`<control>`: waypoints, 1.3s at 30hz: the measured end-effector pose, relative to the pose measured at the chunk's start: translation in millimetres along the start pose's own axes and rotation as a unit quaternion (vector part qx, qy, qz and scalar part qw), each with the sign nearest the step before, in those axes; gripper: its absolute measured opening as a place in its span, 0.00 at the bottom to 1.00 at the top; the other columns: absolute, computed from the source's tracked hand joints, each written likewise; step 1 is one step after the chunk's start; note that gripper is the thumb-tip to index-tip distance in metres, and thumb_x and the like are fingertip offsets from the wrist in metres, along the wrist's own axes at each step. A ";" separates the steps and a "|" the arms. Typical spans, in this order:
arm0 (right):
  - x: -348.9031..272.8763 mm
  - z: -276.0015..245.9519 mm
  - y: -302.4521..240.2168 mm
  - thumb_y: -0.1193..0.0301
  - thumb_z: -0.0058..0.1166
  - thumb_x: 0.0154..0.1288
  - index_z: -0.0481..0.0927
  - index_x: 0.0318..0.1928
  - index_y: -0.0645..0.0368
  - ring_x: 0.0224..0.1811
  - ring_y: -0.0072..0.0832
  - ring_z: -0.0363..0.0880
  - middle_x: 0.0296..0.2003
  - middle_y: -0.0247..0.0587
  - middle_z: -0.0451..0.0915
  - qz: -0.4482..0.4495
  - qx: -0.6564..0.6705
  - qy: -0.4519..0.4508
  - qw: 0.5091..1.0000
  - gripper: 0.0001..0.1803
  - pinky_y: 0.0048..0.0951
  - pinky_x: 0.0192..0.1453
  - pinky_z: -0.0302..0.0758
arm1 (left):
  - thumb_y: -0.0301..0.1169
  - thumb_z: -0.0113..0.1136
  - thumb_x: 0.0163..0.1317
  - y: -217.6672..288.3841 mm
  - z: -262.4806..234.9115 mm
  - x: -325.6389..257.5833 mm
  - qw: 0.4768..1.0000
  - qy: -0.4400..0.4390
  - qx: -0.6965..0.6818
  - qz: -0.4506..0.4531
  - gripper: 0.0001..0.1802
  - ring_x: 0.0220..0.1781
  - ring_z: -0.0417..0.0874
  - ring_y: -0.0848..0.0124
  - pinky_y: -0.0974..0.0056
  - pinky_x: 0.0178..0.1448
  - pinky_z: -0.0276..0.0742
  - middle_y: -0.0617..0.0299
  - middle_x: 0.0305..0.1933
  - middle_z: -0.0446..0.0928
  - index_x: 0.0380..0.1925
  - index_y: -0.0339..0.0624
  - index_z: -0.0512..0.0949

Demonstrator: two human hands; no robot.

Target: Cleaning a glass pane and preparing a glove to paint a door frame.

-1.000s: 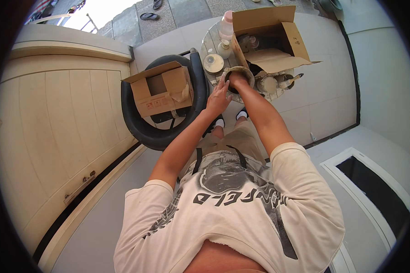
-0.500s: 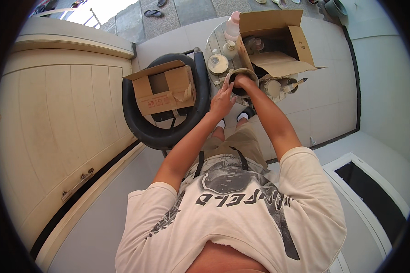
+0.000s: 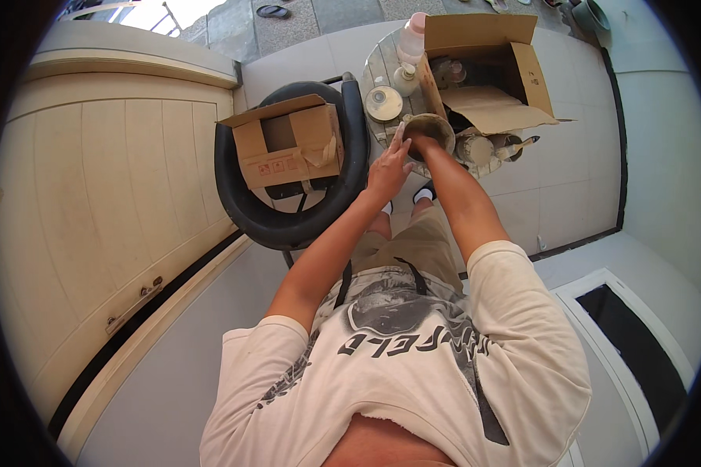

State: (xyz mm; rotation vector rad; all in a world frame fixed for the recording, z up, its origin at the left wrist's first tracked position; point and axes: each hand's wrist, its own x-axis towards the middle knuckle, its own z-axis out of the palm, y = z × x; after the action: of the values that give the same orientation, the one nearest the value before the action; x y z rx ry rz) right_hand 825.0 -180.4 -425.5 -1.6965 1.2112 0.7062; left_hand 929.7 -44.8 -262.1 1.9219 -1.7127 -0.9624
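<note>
A brown round bowl (image 3: 428, 131) is sitting near the front edge of a small round table (image 3: 382, 66), toward twelve o'clock in the view. The right hand (image 3: 422, 142) is reaching down into the bowl, so its fingers are hidden by the rim and I cannot tell whether it is clenched or loose. The left hand (image 3: 388, 167) is resting against the bowl's outer wall at its eight o'clock side, fingers stretched out and pressing flat, not curled around anything.

Just at the bowl's ten o'clock, a round pale lid or dish (image 3: 383, 103) is lying on the table. At eleven o'clock a small white bottle (image 3: 406, 78) is standing, and beyond it a pink-capped bottle (image 3: 414, 35) is partly cut off by a large open cardboard box (image 3: 487, 70). That box is sitting at the bowl's one o'clock, flaps spread; the things inside it are in shadow and hard to make out. At three o'clock, pale jars (image 3: 475, 149) and a stick-like handle (image 3: 522, 146) are showing under the box flap, too small to identify.

At nine o'clock a black chair (image 3: 288, 226) is holding a smaller cardboard box (image 3: 284, 148), open at the top. Further left a cream panelled door (image 3: 93, 210) is bending with the lens. The person's white printed shirt (image 3: 413, 366) is filling the six o'clock area, hiding the legs except for the knees.
</note>
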 end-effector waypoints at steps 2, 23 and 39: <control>-17.8 -12.1 -8.1 0.60 0.53 0.67 0.71 0.68 0.56 0.71 0.48 0.69 0.69 0.53 0.68 -0.023 -0.028 0.008 0.999 0.31 0.44 0.70 0.69 | 0.29 0.66 0.59 1.4 -1.1 0.1 1.000 0.004 0.002 0.004 0.33 0.69 0.72 0.54 0.54 0.64 0.74 0.60 0.81 0.51 0.65 0.40 0.69; -1.2 -16.2 13.1 0.60 0.56 0.65 0.75 0.63 0.56 0.67 0.47 0.73 0.64 0.50 0.75 0.052 0.040 -0.021 0.998 0.28 0.46 0.69 0.67 | 0.28 0.66 0.58 10.7 1.9 6.7 1.000 0.001 -0.011 0.010 0.33 0.71 0.70 0.56 0.56 0.64 0.75 0.61 0.81 0.52 0.65 0.42 0.70; -67.9 -47.8 -22.7 0.77 0.50 0.67 0.80 0.58 0.58 0.52 0.47 0.83 0.61 0.53 0.77 0.052 0.151 -0.018 0.987 0.19 0.45 0.42 0.87 | 0.28 0.68 0.57 8.7 -6.2 3.5 1.000 -0.003 -0.010 -0.011 0.32 0.68 0.74 0.54 0.55 0.62 0.76 0.60 0.80 0.53 0.63 0.39 0.72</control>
State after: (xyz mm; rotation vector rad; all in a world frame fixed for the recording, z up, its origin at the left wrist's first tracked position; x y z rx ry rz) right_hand 819.5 -193.0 -340.5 -1.3729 1.3160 0.5794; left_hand 928.1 -50.7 -252.7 1.9300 -1.6830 -0.9909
